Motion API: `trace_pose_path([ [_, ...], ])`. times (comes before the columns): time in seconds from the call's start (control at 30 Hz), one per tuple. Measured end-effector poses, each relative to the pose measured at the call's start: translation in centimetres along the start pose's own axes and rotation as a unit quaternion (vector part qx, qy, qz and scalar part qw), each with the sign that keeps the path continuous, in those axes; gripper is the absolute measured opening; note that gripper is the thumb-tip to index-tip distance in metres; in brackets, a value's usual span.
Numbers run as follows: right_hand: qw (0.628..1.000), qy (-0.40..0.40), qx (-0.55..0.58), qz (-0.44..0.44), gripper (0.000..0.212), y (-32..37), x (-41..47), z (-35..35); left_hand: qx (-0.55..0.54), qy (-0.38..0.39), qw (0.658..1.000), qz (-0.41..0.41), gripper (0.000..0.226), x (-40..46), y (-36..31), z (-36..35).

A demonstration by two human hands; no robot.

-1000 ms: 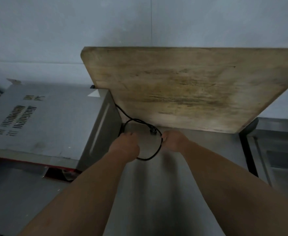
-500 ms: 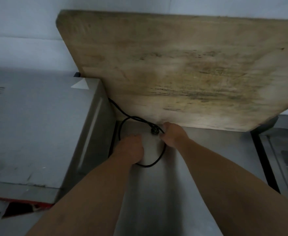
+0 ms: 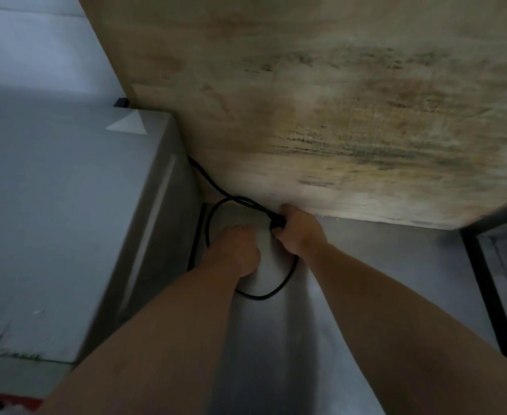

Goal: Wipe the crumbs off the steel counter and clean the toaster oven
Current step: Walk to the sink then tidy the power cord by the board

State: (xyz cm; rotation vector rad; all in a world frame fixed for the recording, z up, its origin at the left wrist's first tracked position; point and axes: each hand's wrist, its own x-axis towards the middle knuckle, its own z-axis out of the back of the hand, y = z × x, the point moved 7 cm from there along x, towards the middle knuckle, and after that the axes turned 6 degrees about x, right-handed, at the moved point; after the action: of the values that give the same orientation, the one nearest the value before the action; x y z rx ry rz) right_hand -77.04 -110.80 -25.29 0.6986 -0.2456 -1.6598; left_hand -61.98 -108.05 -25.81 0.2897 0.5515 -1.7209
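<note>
The toaster oven [image 3: 66, 220] stands at left on the bench [image 3: 366, 280]. Our left hand [image 3: 235, 253] rests curled inside the cord [image 3: 279, 290] loop; its grip we cannot tell. Our right hand [image 3: 298, 232] fingers close on the plug [image 3: 277, 223] below the wooden board [image 3: 336, 115]. We judge cord clearing underway; wiping follows once cord is set aside

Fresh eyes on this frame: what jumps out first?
A big stained wooden board fills the upper right, leaning over the back of the steel counter. Below its lower edge, the right hand grips the black cord, which loops on the counter past the left hand. A grey toaster oven takes up the left.
</note>
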Motion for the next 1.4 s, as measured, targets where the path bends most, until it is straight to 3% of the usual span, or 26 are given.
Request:
trace_pose_path([
  [0.17,0.999,0.021,0.023,-0.023,0.022,-0.4,-1.5,-0.2,-0.137,-0.003,0.988,0.067,0.056,-0.2,-0.4,0.3],
  [0.33,0.997,0.037,0.061,-0.034,0.02,-0.3,-3.9,0.7,-0.148,0.006,0.986,0.07,0.048,-2.0,-2.4,0.2],
  [0.47,0.995,0.024,0.088,-0.046,0.017,-0.1,-6.0,2.0,-0.222,-0.001,0.971,0.093,0.052,-2.9,-3.4,1.6],
  [0.6,0.993,0.029,0.105,-0.052,0.019,0.4,-7.9,3.0,-0.297,-0.008,0.949,0.107,0.027,-3.8,-3.9,2.4],
  [0.73,0.991,0.031,0.12,-0.051,0.016,1.1,-9.3,3.9,-0.363,-0.004,0.923,0.127,0.026,-4.9,-4.3,2.1],
  [0.87,0.985,0.021,0.16,-0.056,0.013,1.1,-10.4,4.7,-0.507,0.007,0.848,0.155,0.018,-5.3,-4.3,0.7],
  [1.0,0.984,0.01,0.173,-0.049,0.012,1.5,-11.5,6.1,-0.598,0.011,0.789,0.144,0.02,-5.8,-4.8,0.4],
  [1.17,0.973,-0.012,0.223,-0.066,0.015,2.2,-12.7,6.9,-0.711,0.024,0.689,0.138,0.013,-7.3,-6.2,1.7],
  [1.27,0.956,-0.024,0.282,-0.081,0.023,2.2,-13.1,6.6,-0.746,0.041,0.65,0.139,0.012,-8.4,-7.3,2.4],
  [1.4,0.911,-0.048,0.384,-0.141,0.04,1.1,-14.2,6.6,-0.767,0.01,0.617,0.175,0.008,-8.9,-6.7,2.1],
])
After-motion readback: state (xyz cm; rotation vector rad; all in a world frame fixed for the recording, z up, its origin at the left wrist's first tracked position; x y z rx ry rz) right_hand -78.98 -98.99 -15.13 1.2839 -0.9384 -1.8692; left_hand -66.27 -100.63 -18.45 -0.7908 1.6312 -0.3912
